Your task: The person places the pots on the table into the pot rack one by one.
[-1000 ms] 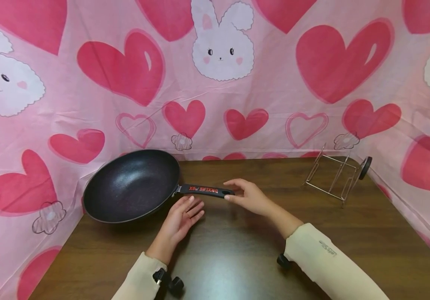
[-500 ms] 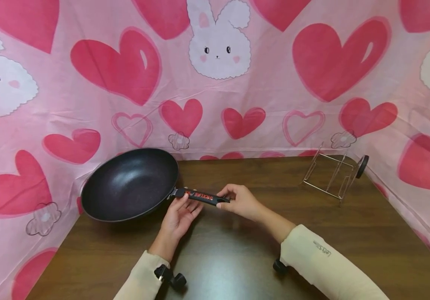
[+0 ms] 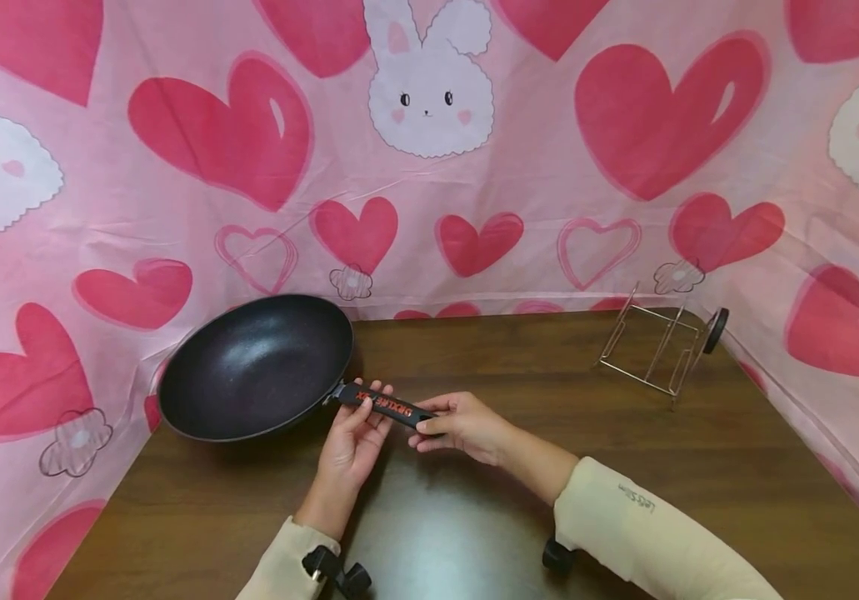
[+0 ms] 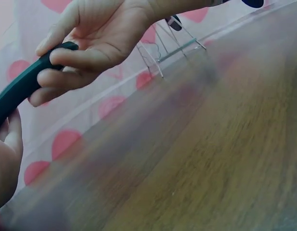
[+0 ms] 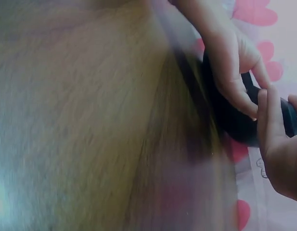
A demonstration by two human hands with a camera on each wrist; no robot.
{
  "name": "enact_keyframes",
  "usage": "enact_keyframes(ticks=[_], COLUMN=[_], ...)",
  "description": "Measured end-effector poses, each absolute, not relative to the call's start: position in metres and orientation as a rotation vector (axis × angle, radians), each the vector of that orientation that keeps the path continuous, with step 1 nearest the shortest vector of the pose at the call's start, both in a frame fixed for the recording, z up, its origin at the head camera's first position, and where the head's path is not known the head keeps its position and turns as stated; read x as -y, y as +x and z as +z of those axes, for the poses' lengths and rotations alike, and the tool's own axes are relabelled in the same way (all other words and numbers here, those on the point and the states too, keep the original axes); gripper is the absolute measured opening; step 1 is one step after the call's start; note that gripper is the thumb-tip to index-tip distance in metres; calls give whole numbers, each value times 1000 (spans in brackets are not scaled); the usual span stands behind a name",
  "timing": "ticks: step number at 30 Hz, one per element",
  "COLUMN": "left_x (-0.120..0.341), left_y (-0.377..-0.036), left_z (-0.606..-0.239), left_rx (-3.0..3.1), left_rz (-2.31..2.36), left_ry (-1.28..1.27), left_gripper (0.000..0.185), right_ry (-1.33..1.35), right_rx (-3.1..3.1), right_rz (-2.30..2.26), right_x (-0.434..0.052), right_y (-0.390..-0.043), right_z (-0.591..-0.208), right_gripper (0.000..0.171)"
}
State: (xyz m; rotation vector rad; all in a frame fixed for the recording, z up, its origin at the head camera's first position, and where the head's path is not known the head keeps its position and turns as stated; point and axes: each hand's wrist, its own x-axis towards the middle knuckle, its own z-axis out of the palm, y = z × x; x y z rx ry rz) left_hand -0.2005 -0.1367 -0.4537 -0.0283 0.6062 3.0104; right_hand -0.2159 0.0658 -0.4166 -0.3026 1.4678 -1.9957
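Observation:
A black frying pan (image 3: 257,367) stands at the left of the table, its bowl facing up and tilted a little toward me. Its black handle (image 3: 387,406), with red lettering, points right and toward me. My left hand (image 3: 354,446) holds the handle near the pan, thumb on top and fingers beneath. At the handle's free end my right hand (image 3: 466,429) pinches it between thumb and fingers. In the left wrist view the right hand (image 4: 97,45) curls its fingers around the handle's end (image 4: 23,86). The right wrist view shows both hands on the handle, the pan partly hidden behind.
A wire rack (image 3: 654,346) with a black round part (image 3: 716,331) is at the back right of the brown wooden table (image 3: 519,358). A pink cloth (image 3: 519,150) with hearts and rabbits hangs behind and at both sides.
My right hand has taken hold of the handle's end and moved it toward me and slightly left. My left hand has closed onto the handle from below. The rack stays in place.

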Motion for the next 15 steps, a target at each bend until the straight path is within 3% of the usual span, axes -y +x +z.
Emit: enact_keyframes(ticks=[9,15], left_x=[144,147], left_y=[-188,-180], left_z=[-459,-459], left_rx=[-795,-889], left_rz=[2947,2899], left_ry=[-3,146], left_gripper=[44,54], right_ry=[-457,-475], right_rx=[-1242,-1159], right_rz=[-1937,-1991], right_x=[-67,-68], right_y=[-206,-195], right_z=[-431,-439], right_gripper=[48,54])
